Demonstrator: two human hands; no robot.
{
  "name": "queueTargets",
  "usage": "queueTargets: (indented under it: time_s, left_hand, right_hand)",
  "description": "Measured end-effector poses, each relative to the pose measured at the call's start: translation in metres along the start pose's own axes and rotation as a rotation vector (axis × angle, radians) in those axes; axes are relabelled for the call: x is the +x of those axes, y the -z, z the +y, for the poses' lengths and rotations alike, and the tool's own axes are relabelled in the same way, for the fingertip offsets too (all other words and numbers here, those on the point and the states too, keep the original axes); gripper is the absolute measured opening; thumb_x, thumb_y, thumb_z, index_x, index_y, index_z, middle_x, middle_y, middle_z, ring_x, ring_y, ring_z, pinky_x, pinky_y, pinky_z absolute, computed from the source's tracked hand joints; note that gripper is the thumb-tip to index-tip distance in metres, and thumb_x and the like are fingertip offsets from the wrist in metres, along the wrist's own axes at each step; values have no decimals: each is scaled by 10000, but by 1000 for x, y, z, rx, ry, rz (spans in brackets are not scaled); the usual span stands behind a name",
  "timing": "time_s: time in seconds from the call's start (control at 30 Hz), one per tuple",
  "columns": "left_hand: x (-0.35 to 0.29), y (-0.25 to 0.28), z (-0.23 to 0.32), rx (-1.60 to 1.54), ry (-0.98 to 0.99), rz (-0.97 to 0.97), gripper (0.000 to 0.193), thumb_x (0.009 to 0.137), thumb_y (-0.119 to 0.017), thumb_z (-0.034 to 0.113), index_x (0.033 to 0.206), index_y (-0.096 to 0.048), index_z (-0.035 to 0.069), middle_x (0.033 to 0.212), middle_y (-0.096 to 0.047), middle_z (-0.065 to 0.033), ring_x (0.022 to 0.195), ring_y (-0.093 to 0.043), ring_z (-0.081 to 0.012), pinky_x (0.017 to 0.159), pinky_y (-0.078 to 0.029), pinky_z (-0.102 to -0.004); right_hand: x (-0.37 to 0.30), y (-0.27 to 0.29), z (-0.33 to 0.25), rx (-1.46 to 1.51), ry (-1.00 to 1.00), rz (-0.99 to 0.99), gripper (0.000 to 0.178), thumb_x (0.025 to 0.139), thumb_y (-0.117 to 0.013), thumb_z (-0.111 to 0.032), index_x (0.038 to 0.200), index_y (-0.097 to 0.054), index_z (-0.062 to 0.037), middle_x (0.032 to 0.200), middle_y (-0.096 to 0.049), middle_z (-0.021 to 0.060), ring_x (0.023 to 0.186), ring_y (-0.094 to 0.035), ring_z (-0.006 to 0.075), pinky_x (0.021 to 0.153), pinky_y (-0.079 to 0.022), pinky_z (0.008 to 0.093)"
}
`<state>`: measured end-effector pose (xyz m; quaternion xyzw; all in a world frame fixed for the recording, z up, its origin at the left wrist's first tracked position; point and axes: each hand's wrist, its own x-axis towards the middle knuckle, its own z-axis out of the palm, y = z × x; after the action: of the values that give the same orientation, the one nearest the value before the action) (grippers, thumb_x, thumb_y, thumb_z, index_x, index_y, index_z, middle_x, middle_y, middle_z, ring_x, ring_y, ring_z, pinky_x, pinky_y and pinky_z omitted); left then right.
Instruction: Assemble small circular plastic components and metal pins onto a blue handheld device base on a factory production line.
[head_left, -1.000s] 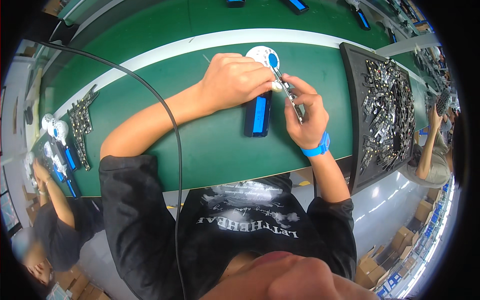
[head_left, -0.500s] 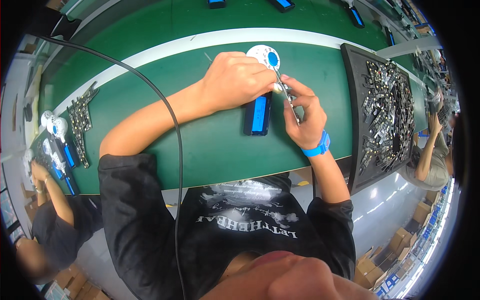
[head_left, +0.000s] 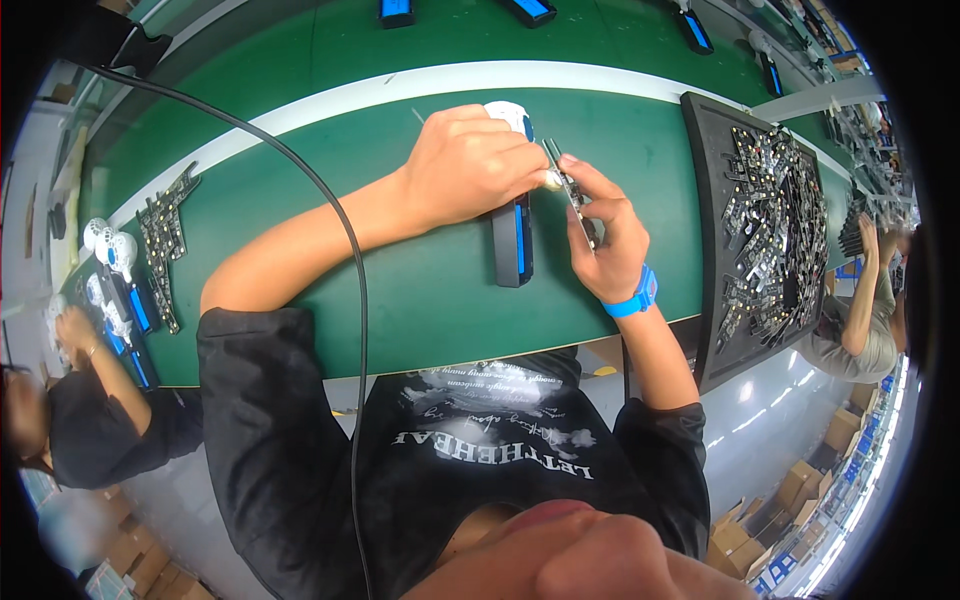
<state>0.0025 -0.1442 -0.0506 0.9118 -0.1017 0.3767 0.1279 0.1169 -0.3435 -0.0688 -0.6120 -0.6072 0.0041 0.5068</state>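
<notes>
My left hand (head_left: 470, 155) is closed round the middle of a handheld device with a round white head (head_left: 512, 115) and a black handle (head_left: 508, 245) bearing a blue panel. The device is tipped onto its edge, and my palm and fingers hide its neck. Between thumb and fingers, my right hand (head_left: 612, 235) pinches a narrow circuit board (head_left: 578, 205), its edge turned toward me. A small pale piece (head_left: 551, 179) shows at my left fingertips, touching or very near the board; which of the two, I cannot tell.
A black tray (head_left: 712, 260) heaped with circuit boards (head_left: 765, 230) stands at right. More boards (head_left: 163, 235) lie at left, near similar devices (head_left: 120, 255) and a co-worker's hand (head_left: 75, 328). A black cable (head_left: 352, 250) crosses the view. Devices (head_left: 530, 10) sit on the far green strip.
The device under my left hand has rolled, so its blue panel now faces sideways. Both hands stay nearly in place. Devices on the far strip have shifted left; the left co-worker's hand has moved slightly.
</notes>
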Motion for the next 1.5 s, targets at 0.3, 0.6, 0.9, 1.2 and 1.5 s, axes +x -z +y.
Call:
queueTargets:
  time_s: [0.3,0.6,0.9,1.2,1.5]
  left_hand:
    - [-2,-3,1,28,-124,43,161,723,-823,177,813,-705,113,683,-629,4,623,-608,-182,583,-463,-315]
    - [-3,-11,-4,-20,-92,124,204,728,-815,276,797,-678,142,691,-616,34,641,-578,-160,654,-457,-312]
    - [5,5,3,52,49,46,244,732,-820,335,809,-683,149,790,-648,33,754,-601,-177,690,-478,-388]
    - [21,-9,-41,-289,-107,-528,443,658,-826,504,823,-701,113,941,-695,-30,895,-684,-291,779,-562,-424]
    - [-68,191,-430,114,1375,110,643,1054,-426,554,1547,-407,142,1361,-615,-231,1230,-625,-289,945,-528,-431]
  right_hand:
    - [-9,-5,-2,249,-173,63,239,884,-621,156,970,-466,-4,1309,-645,262,1169,-679,313,945,-565,373]
    - [-9,-2,-4,481,-326,62,197,935,-548,139,996,-442,-15,1357,-587,267,1104,-642,239,990,-528,391]
    - [-4,10,-2,578,-368,-48,184,943,-555,121,976,-441,-20,1352,-588,274,1096,-649,236,986,-523,386]
    - [1,47,-11,442,-339,-283,257,936,-591,49,1181,-538,-10,1383,-597,225,1230,-618,304,1029,-496,422]
    - [-44,217,37,-757,-361,-314,559,816,-594,89,1361,-570,-29,1423,-564,171,1342,-524,370,1108,-444,434]
